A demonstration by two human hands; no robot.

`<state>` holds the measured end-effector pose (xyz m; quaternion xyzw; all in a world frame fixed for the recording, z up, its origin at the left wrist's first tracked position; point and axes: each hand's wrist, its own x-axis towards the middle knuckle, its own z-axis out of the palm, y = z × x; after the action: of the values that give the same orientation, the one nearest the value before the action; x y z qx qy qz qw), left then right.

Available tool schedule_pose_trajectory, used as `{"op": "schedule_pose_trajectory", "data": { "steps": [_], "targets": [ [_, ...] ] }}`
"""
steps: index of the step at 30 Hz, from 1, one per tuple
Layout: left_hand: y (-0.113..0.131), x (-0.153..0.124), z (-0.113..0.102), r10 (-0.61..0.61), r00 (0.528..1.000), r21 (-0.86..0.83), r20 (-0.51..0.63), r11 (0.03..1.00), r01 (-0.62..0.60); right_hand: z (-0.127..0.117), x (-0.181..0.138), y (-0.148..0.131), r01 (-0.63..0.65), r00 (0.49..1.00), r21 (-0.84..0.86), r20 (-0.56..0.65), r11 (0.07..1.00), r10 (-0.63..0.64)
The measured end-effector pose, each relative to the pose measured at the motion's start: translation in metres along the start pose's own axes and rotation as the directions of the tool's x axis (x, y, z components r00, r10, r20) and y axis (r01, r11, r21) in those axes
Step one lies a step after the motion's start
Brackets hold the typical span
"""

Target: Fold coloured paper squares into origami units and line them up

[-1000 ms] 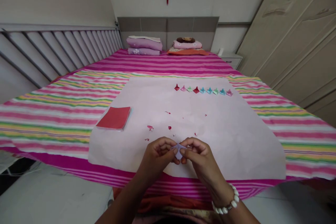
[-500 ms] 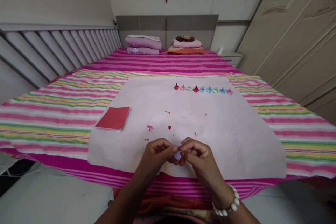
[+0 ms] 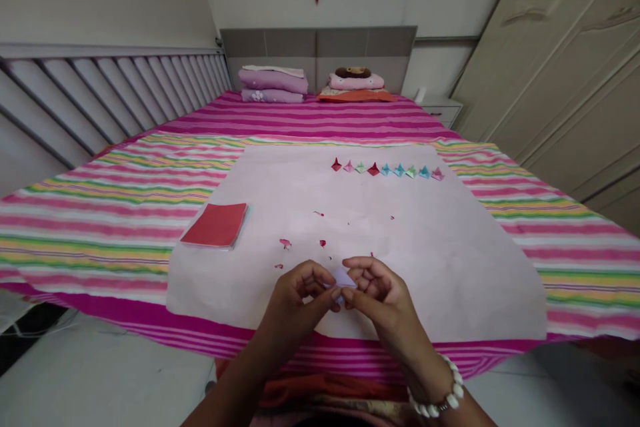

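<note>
Paper (image 3: 344, 277), small and lilac with folds in it, is held up between both hands over the near part of a big white sheet (image 3: 440, 260) that's spread on a striped bed (image 3: 100, 213). The left hand (image 3: 297, 297) has its fingers pinched on the left side of it, and the right hand (image 3: 383, 290) grips the right side with the thumb on top and the fingers curled, though the exact contact underneath is hidden. Just past the hands there are a few red scraps (image 3: 285, 243) lying about. Red-topped paper stack (image 3: 216, 225) sits off at the sheet's left edge, and toward the far right you've got a row of nine little folded shapes (image 3: 373, 169) in red, pink, green and blue
</note>
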<state>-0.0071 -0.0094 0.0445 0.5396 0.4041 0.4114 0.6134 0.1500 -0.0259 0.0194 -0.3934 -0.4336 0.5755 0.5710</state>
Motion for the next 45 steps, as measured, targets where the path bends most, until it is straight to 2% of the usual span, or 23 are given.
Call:
{"op": "schedule_pose_trajectory", "data": {
  "steps": [5,9,12,19,21,23,26,28,30,34,37,39,41,42,43,45],
  "targets": [
    [-0.006,0.006,0.0,-0.088,0.996,-0.121,0.005,0.989,0.088,0.001,0.001,-0.004,0.016,1.0,-0.003,0.001,1.0,-0.016],
    [-0.011,0.011,0.0,-0.166,0.986,-0.069,-0.006,0.984,0.165,0.003,0.003,-0.005,0.005,1.0,-0.017,-0.004,1.0,-0.005],
    [-0.012,0.011,-0.001,-0.151,0.986,-0.015,-0.071,0.988,0.151,0.003,0.004,-0.003,-0.001,1.0,-0.011,-0.027,1.0,0.001],
    [-0.009,0.013,-0.004,-0.077,0.993,0.116,-0.088,0.989,0.087,0.002,0.004,0.0,-0.023,0.997,0.059,-0.071,0.998,0.027],
    [-0.013,0.012,-0.001,-0.089,0.991,0.05,-0.101,0.994,0.094,0.003,0.004,0.001,-0.006,0.993,0.057,-0.114,0.998,0.013],
    [-0.018,0.012,0.005,-0.161,0.983,-0.101,-0.09,0.983,0.152,0.005,0.004,0.002,0.027,0.985,0.045,-0.17,0.999,-0.019],
    [-0.022,0.011,0.01,-0.239,0.97,-0.338,-0.036,0.917,0.213,0.004,0.005,0.003,0.053,0.986,0.032,-0.162,0.998,-0.047],
    [-0.022,0.01,0.009,-0.261,0.965,-0.454,0.005,0.86,0.235,0.0,0.005,0.002,0.061,0.996,0.053,-0.072,0.997,-0.058],
    [-0.022,0.009,0.005,-0.293,0.95,-0.549,0.11,0.779,0.304,-0.005,0.004,0.001,0.049,0.999,0.092,0.004,0.995,-0.05],
    [-0.025,0.004,-0.001,-0.298,0.858,-0.647,0.419,0.564,0.512,-0.009,0.002,-0.003,-0.059,0.992,0.141,0.116,0.988,0.042],
    [-0.03,0.0,0.003,-0.308,0.8,-0.674,0.515,0.432,0.6,-0.006,0.001,-0.004,-0.114,0.97,0.166,0.232,0.98,0.073],
    [-0.032,-0.002,0.006,-0.32,0.779,-0.67,0.539,0.397,0.627,-0.003,0.002,-0.004,-0.114,0.967,0.183,0.245,0.977,0.067],
    [-0.031,-0.003,0.008,-0.331,0.781,-0.63,0.53,0.463,0.624,-0.002,0.003,-0.004,-0.118,0.969,0.187,0.235,0.975,0.072],
    [-0.029,-0.002,0.007,-0.339,0.792,-0.583,0.507,0.542,0.605,-0.002,0.004,-0.005,-0.129,0.969,0.185,0.233,0.974,0.084],
    [-0.027,0.0,0.005,-0.35,0.815,-0.514,0.462,0.643,0.568,-0.002,0.004,-0.006,-0.139,0.97,0.179,0.222,0.974,0.098],
    [-0.022,0.003,-0.001,-0.341,0.894,-0.329,0.292,0.841,0.428,-0.004,0.006,-0.007,-0.139,0.982,0.154,0.151,0.978,0.116]
  ]
}}
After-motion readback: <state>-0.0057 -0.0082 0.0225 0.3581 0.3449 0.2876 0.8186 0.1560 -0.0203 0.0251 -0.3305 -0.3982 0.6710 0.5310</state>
